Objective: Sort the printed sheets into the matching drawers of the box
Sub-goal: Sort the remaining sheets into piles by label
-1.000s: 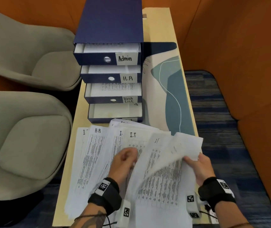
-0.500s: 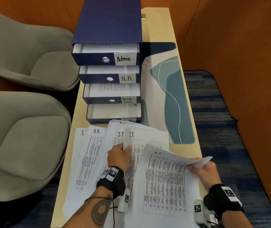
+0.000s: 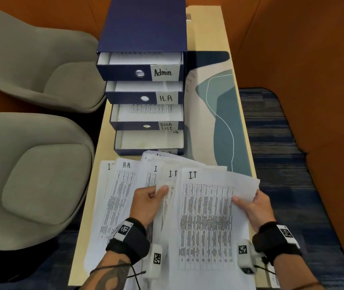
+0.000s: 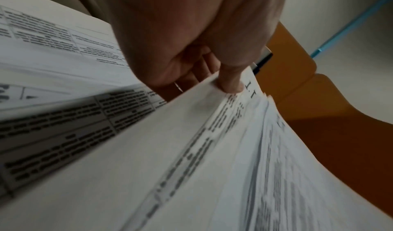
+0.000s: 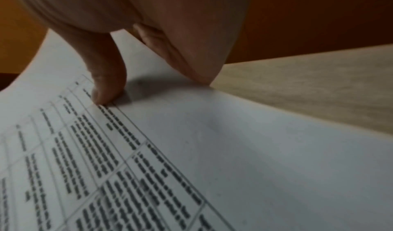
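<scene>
A dark blue drawer box (image 3: 144, 24) stands at the table's far end with its drawers pulled out: Admin (image 3: 137, 73), H.R (image 3: 144, 98), Task List (image 3: 146, 125) and a bottom drawer (image 3: 148, 141) with its label mostly hidden by paper. Printed sheets fan across the near table, headed I.T and H.R (image 3: 125, 181). My left hand (image 3: 148, 203) pinches the left edge of an I.T sheet (image 3: 168, 185), thumb on top (image 4: 230, 81). My right hand (image 3: 254, 208) pinches the right edge of the top I.T sheet (image 3: 206, 222), thumb pressing the print (image 5: 106, 86).
A patterned teal and cream desk mat (image 3: 219, 114) lies right of the box. Two grey armchairs (image 3: 31, 174) stand left of the narrow wooden table (image 3: 225, 34). Orange padded walls (image 3: 302, 59) close in on the right and behind.
The right hand laid the lifted sheet down flat and square on the pile, its I.T heading now showing. The left hand shifted right and took hold of a sheet's edge.
</scene>
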A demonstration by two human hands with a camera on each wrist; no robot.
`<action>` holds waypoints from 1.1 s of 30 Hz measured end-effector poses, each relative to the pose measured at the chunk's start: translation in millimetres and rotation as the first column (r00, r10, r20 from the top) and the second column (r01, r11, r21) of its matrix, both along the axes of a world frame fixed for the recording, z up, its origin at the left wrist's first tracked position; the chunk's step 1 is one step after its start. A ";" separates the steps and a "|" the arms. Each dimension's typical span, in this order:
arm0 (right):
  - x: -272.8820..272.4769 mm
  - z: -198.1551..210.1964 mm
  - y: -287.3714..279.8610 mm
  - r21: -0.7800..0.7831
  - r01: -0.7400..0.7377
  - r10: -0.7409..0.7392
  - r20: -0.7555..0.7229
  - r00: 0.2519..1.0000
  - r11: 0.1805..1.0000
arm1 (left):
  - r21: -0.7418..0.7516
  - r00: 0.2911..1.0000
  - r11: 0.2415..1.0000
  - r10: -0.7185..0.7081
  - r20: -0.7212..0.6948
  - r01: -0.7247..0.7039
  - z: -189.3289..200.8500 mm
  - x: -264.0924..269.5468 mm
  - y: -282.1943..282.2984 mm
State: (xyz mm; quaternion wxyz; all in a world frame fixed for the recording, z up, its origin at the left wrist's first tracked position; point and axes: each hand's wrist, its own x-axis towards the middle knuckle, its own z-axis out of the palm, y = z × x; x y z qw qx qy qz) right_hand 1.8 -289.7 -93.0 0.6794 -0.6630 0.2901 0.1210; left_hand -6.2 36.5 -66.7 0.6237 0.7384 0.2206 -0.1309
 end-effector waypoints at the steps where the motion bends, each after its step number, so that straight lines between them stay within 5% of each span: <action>1: -1.8 -1.5 -4.5 0.004 0.012 -0.012 0.010 1.000 1.000 | 0.013 1.000 1.000 0.013 0.006 -0.013 -1.0 1.1 2.8; 4: -12.0 -0.5 -25.1 0.085 -0.026 0.023 0.027 0.999 0.996 | 0.000 0.998 0.998 0.056 0.004 -0.056 -2.8 5.0 13.7; 7: -15.5 11.2 -32.9 0.124 -0.192 0.188 0.041 0.981 0.974 | -0.021 0.992 0.994 -0.108 -0.066 0.107 -7.0 7.4 16.8; 12: -1.0 12.0 -17.1 0.170 -0.189 0.178 0.075 0.981 0.967 | -0.426 0.889 0.835 -0.439 -0.132 0.349 8.7 0.2 -14.5; 15: 3.1 11.5 -10.9 0.282 -0.180 0.165 0.078 0.983 0.942 | -0.486 0.886 0.817 -0.434 -0.163 0.311 8.1 -3.2 -19.6; 17: -0.2 13.4 -12.6 0.286 -0.159 0.146 0.067 0.987 0.945 | -0.402 0.935 0.890 -0.306 -0.180 0.214 4.1 -3.4 -12.5; 20: -9.1 17.5 -19.9 0.227 -0.147 0.142 0.037 0.989 0.963 | 0.016 0.995 0.997 0.079 -0.057 -0.078 -1.4 3.9 1.6; 22: -13.9 15.6 -25.6 0.203 -0.152 0.149 0.032 0.988 0.967 | 0.363 0.982 0.914 0.190 0.016 -0.182 -9.4 11.1 8.5; 25: -18.2 11.1 -30.8 0.170 -0.142 0.137 0.039 0.990 0.975 | 0.557 0.990 0.825 0.138 -0.028 -0.099 -20.6 21.1 10.3; 29: -20.8 7.2 -31.5 0.126 -0.180 0.177 0.032 0.984 0.976 | 0.581 0.992 0.810 0.010 0.122 -0.080 -7.6 12.6 3.5; 33: -18.2 5.2 -30.3 0.112 -0.241 0.227 0.121 0.966 0.964 | 0.137 0.956 0.954 -0.280 0.085 0.267 2.9 -9.2 -9.4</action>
